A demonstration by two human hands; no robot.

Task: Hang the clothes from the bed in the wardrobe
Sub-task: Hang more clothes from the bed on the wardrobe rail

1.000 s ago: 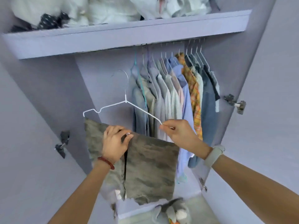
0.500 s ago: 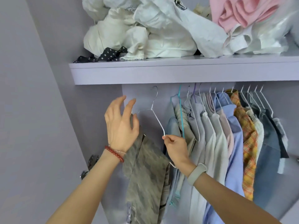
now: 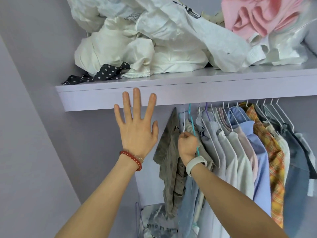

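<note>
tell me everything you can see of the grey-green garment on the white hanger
The grey-green garment looks like washed, mottled cloth, creased and limp. It hangs edge-on from a thin white wire hanger at the left end of the row of hung shirts, its top rising to a point just under the shelf, its lower part drooping in folds. The right hand grips the hanger beside it and touches its right edge; the left hand is apart from it, open. The rail is hidden.

hanging rail — hidden behind shelf

There is one camera, on the person's head. It looks forward and a bit up, from close by, at the wardrobe shelf and the hanging shirts.
</note>
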